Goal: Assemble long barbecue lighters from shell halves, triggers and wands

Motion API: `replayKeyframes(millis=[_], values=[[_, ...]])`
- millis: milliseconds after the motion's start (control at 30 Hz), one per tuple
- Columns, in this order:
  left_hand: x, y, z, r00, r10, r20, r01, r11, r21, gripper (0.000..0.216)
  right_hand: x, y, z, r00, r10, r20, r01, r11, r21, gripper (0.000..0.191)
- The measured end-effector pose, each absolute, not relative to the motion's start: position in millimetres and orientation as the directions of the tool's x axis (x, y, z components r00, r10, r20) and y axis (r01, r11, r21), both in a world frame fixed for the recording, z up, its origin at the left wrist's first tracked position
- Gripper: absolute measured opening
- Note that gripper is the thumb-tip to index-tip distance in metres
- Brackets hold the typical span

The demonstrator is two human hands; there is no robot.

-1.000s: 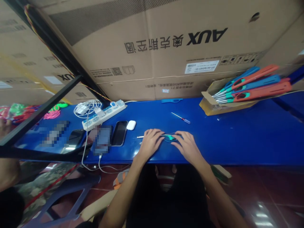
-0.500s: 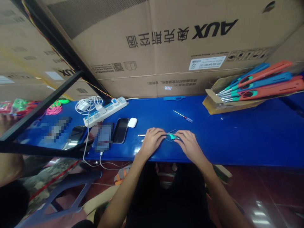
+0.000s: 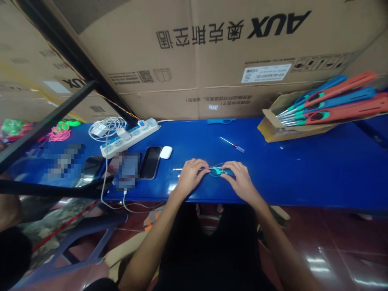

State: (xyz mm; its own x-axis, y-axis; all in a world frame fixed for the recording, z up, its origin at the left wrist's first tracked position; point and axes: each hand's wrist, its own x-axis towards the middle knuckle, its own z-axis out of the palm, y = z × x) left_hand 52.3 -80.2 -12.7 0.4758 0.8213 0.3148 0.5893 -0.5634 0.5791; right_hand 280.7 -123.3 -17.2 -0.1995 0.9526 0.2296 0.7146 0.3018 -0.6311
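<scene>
Lighter (image 3: 217, 171): was blue with bright green at its middle.
Lighter's spot: sat nearer you than the screwdriver (image 3: 233, 144).
Long axis: ran sideways, handle (image 3: 230, 171) pointing rightward.
Fingers: your left hand (image 3: 192, 172) and right hand (image 3: 241, 176) both pinched it.

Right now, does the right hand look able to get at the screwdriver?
Probably yes: the screwdriver lies just beyond the right hand, handle end nearer, with nothing visible between. That hand grips the green-and-blue piece, though, and might first need to let go.

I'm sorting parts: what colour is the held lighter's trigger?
The trigger is bright green; see the head view.
</scene>
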Motion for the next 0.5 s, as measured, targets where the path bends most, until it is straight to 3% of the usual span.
replayKeyframes(millis=[300, 500], values=[[53.4, -81.5, -14.2, 0.458, 0.817, 0.350, 0.617, -0.576, 0.537, 0.009, 277.5, -124.9, -22.8, -0.228, 0.931, 0.286, 0.768, 0.352, -0.535, 0.023], [55.5, -89.2, -12.1, 0.474, 0.800, 0.369, 0.726, -0.592, 0.351, 0.020, 271.6, -126.8, -31.1, -0.232, 0.884, 0.407, 0.855, 0.384, -0.347, 0.027]])
